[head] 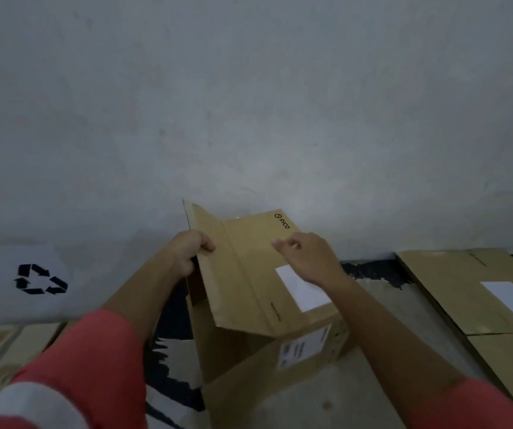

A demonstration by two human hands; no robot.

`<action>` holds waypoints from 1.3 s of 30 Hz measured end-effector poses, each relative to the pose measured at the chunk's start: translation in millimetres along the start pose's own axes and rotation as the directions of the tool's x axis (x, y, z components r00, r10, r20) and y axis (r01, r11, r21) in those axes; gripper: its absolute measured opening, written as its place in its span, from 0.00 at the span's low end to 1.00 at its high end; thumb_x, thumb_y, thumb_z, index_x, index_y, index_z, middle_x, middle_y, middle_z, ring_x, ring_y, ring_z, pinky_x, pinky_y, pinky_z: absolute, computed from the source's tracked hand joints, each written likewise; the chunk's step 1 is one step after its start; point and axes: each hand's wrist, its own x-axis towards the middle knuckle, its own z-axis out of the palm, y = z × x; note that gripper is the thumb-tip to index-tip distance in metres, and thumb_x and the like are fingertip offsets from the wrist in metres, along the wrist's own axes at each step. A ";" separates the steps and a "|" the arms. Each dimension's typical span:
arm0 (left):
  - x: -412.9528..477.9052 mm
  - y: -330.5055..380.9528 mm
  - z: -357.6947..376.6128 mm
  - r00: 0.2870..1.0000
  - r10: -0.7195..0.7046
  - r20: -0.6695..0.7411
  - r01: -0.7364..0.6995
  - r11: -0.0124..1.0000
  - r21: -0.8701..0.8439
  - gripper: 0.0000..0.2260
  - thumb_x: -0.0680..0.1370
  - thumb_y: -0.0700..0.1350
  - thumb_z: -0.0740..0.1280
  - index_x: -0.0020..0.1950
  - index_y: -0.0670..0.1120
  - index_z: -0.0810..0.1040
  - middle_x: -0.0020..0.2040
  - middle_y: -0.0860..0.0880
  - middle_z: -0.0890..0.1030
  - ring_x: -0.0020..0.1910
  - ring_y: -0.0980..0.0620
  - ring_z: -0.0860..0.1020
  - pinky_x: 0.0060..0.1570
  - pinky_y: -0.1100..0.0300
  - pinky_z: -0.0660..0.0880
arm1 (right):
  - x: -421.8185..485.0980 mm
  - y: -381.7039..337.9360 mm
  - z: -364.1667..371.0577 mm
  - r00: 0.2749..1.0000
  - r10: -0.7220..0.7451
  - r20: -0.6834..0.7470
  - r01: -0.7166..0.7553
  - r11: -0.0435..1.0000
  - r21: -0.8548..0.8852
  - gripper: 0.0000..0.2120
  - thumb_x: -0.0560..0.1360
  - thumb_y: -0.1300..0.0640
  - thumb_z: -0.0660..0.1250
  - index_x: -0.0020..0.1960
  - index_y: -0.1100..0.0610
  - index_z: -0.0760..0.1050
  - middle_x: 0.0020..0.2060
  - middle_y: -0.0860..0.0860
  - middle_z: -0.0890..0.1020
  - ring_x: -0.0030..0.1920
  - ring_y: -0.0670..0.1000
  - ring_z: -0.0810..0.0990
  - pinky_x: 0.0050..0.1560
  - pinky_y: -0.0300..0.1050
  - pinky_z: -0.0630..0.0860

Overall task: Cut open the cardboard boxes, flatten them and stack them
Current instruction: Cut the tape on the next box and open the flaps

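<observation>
A brown cardboard box [249, 274] printed "PICO", with a white label on top and another on its side, stands on the floor in front of me. One top flap is lifted at the left. My left hand [188, 250] grips the edge of that raised flap. My right hand [306, 257] rests on the box top near the white label, its fingers loosely curled and its fingertips touching the cardboard. No cutting tool shows in either hand.
Flattened brown boxes [478, 292] with a white label lie on the floor at the right. More cardboard [7, 345] lies at the lower left. A recycling symbol [40, 279] marks the grey wall at the left. Black-and-white markings cover the floor beside the box.
</observation>
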 end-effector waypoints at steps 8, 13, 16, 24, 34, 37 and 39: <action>6.9 15.5 0.3 0.997 -0.026 0.079 0.010 0.981 0.195 0.11 0.76 0.31 0.62 0.58 0.36 0.71 0.47 0.40 0.77 0.43 0.41 0.77 0.40 0.50 0.76 | 3.0 115.1 -19.2 0.801 0.495 0.338 -0.569 0.804 0.174 0.46 0.67 0.24 0.56 0.73 0.55 0.61 0.69 0.57 0.69 0.66 0.61 0.70 0.66 0.59 0.68; 11.2 20.3 8.4 0.989 0.113 0.093 -0.134 0.954 0.268 0.19 0.77 0.28 0.62 0.65 0.41 0.70 0.53 0.41 0.76 0.51 0.41 0.76 0.46 0.49 0.75 | -6.0 125.9 -32.3 0.766 0.527 0.369 -0.637 0.698 0.326 0.43 0.69 0.30 0.62 0.72 0.58 0.63 0.53 0.58 0.74 0.50 0.56 0.75 0.56 0.52 0.71; 13.4 16.4 5.9 0.989 0.113 0.100 -0.136 0.955 0.264 0.19 0.78 0.29 0.63 0.68 0.41 0.70 0.54 0.42 0.76 0.48 0.43 0.77 0.44 0.50 0.75 | -11.4 132.4 -36.5 0.737 0.577 0.351 -0.671 0.685 0.283 0.47 0.68 0.27 0.62 0.76 0.54 0.56 0.66 0.62 0.70 0.63 0.62 0.71 0.62 0.59 0.67; 8.0 28.7 1.1 0.972 0.212 0.099 -0.234 0.879 0.415 0.25 0.75 0.42 0.71 0.69 0.43 0.67 0.62 0.43 0.75 0.54 0.42 0.77 0.50 0.48 0.78 | -2.3 108.2 -88.9 0.812 0.552 0.193 -0.582 0.793 0.181 0.32 0.68 0.50 0.77 0.63 0.67 0.71 0.58 0.60 0.77 0.55 0.61 0.78 0.55 0.53 0.75; -21.4 31.9 21.3 0.886 0.327 0.329 -0.455 0.748 0.483 0.28 0.72 0.67 0.67 0.63 0.50 0.74 0.57 0.50 0.79 0.53 0.51 0.79 0.47 0.58 0.76 | -5.0 6.8 -56.9 0.958 0.219 0.187 -0.259 0.937 0.233 0.18 0.75 0.44 0.67 0.55 0.57 0.73 0.51 0.53 0.79 0.48 0.57 0.81 0.37 0.46 0.78; -15.9 30.1 36.3 0.910 0.312 0.274 -0.415 0.678 0.607 0.52 0.63 0.77 0.65 0.77 0.48 0.59 0.74 0.47 0.66 0.68 0.44 0.71 0.64 0.49 0.72 | -16.1 -8.0 -25.0 0.988 0.141 0.059 -0.143 0.990 0.023 0.23 0.74 0.36 0.62 0.60 0.51 0.73 0.55 0.52 0.77 0.55 0.56 0.77 0.52 0.48 0.76; -22.1 29.1 53.1 0.930 0.285 0.231 -0.365 0.646 0.670 0.55 0.65 0.75 0.65 0.80 0.47 0.44 0.79 0.45 0.54 0.75 0.41 0.61 0.70 0.47 0.63 | -20.2 -4.5 -10.5 0.998 0.065 0.015 -0.065 0.998 0.021 0.25 0.73 0.30 0.57 0.51 0.50 0.74 0.45 0.48 0.76 0.48 0.51 0.75 0.49 0.45 0.71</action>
